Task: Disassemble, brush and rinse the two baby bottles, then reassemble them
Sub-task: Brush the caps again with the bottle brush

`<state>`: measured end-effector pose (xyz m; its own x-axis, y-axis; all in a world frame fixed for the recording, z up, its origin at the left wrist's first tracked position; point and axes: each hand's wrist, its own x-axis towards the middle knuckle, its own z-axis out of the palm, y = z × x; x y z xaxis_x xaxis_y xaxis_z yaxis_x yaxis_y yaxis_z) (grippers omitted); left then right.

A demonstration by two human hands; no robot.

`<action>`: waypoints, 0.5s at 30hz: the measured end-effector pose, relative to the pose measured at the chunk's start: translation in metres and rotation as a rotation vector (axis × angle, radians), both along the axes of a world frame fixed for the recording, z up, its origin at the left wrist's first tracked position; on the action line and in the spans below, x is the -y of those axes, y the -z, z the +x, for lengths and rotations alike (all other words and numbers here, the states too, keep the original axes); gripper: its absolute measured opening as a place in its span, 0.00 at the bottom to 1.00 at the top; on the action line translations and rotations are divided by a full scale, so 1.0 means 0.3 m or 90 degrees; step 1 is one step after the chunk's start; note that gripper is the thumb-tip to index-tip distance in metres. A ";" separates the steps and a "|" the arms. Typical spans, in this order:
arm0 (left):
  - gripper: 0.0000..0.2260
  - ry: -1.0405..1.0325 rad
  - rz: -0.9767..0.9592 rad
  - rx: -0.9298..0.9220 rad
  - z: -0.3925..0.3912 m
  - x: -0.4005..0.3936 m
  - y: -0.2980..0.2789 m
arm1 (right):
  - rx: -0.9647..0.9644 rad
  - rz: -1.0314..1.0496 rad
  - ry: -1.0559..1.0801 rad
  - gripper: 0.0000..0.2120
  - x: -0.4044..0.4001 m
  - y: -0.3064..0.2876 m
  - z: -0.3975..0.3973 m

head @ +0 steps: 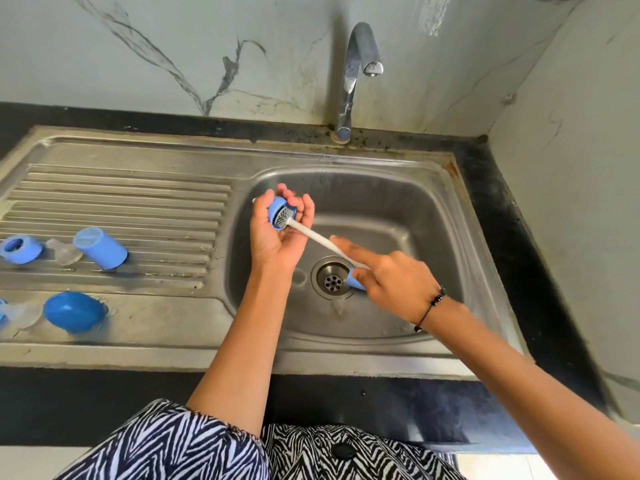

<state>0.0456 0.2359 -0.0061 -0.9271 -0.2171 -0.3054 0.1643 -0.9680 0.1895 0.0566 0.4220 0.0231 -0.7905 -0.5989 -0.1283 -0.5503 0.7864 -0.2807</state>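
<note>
Over the sink basin (408, 209), my left hand (277, 233) grips a small blue screw ring (277, 208). The bristle head of a white-handled bottle brush (313, 236) sits inside that ring. My right hand (391, 278) holds the brush by its blue grip end, index finger laid straight along the handle. On the drainboard (114, 195) to the left lie a blue bottle body (100, 248), a second blue ring (20, 250), a clear teat (64, 252), a blue dome cap (74, 311) and another clear part (24, 315) at the frame's left edge.
The steel tap (356, 74) stands behind the basin with no water running. The drain strainer (332, 282) lies under my right hand. A black counter edges the sink, with marbled walls behind and to the right.
</note>
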 end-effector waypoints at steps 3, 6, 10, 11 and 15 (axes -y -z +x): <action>0.11 0.012 -0.061 0.116 -0.030 -0.018 -0.002 | -0.086 0.092 0.026 0.28 -0.007 0.008 -0.019; 0.16 0.031 -0.085 0.158 -0.035 -0.048 -0.010 | -0.090 0.122 0.053 0.29 -0.014 0.019 -0.043; 0.12 0.027 -0.150 0.094 -0.029 -0.035 -0.006 | -0.014 -0.006 0.050 0.29 -0.025 0.007 -0.049; 0.11 0.028 -0.168 0.066 -0.025 -0.023 -0.006 | 0.026 -0.069 0.037 0.29 -0.026 0.006 -0.048; 0.13 0.032 -0.156 -0.003 -0.013 -0.006 -0.010 | 0.093 -0.155 -0.025 0.28 -0.028 0.000 -0.031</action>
